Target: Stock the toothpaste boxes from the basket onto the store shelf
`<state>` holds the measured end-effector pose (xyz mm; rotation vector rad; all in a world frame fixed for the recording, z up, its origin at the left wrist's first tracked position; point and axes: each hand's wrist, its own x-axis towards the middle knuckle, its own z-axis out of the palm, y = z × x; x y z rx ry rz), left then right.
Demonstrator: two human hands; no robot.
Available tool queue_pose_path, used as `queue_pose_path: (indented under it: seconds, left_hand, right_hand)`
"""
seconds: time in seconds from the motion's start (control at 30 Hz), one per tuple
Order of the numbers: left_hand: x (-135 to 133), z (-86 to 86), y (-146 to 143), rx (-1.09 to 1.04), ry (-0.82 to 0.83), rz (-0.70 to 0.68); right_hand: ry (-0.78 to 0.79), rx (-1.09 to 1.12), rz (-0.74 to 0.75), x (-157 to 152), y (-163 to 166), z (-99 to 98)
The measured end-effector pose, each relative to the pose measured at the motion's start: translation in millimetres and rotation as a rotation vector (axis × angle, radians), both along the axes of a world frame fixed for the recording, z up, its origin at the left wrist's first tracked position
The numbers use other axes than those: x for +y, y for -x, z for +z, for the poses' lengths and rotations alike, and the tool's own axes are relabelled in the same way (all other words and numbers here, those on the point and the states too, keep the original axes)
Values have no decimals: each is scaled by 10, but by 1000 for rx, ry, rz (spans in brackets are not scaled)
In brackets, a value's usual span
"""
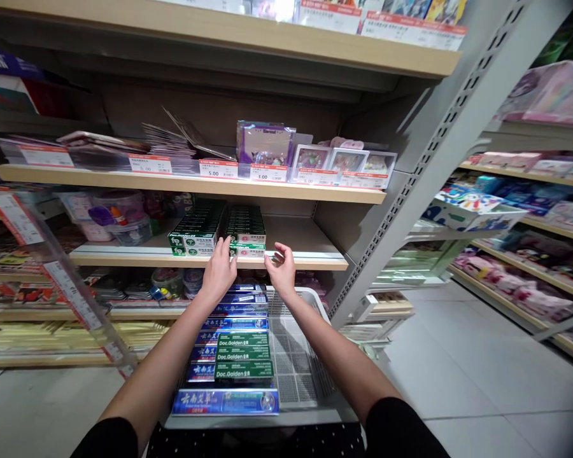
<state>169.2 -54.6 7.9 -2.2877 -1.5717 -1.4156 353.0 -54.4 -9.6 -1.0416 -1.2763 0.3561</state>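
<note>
Two rows of green toothpaste boxes stand on a wooden-edged shelf, the left row (193,242) beside the right row (248,238). My left hand (219,270) reaches up to the front of these rows, its fingers stretched out against the box ends near the gap between them. At the right row's front corner is my right hand (281,270), fingers apart and slightly bent; whether it touches the boxes I cannot tell. Below my arms a light grey plastic basket (298,362) holds blue toothpaste boxes (225,402) and several green Doc.Golden boxes (243,354).
Clear plastic tubs (124,216) sit left of the rows. The shelf above (191,181) carries packets and small boxes behind price tags. A slotted metal upright (424,152) rises at the right. Tiled floor (463,362) runs toward another stocked rack (530,248).
</note>
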Motion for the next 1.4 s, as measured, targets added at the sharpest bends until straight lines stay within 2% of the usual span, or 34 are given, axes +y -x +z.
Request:
queue_pose_path:
  seconds: [0.07, 0.13, 0.27, 0.37, 0.43, 0.63, 0.8, 0.9, 1.07, 1.13, 1.27, 1.4]
  left_hand:
    - [-229, -46, 84, 32, 15, -55]
    - [-502, -115, 194, 93, 77, -197]
    - [-1054, -278, 479, 314, 433, -593]
    - [-1331, -380, 674, 425, 657, -690]
    - [-1413, -429, 749, 458, 719, -704]
    - [-1287, -459, 737, 400, 791, -687]
    - [-1069, -456, 707, 328, 870, -683]
    - [-990, -521, 683, 272, 918, -634]
    - [-937, -792, 605, -69, 831, -481]
    - [-920, -917, 581, -202, 808, -385]
    - [-898, -1051, 563, -249, 717, -251]
    - [-931, -1023, 557, -212, 655, -239]
  right_hand:
    - [37, -63, 79, -268, -66, -41]
    - [107, -177, 194, -570, -154, -81]
    - [290, -473, 559, -1175, -363, -109]
    - [432, -651, 821, -1498, -477, -127]
    - [473, -729, 884, -1605, -503, -165]
    - [523, -752, 822, -1483, -451, -297]
    - [575, -658, 838, -1223, -468, -317]
    - [585, -526, 832, -1096, -470, -441]
    - [624, -105, 659, -1029, -376, -830]
    - [620, 19, 604, -1063, -332, -917]
    - [601, 108, 577, -1157, -290, -897]
    - [592, 142, 603, -1188, -272, -836]
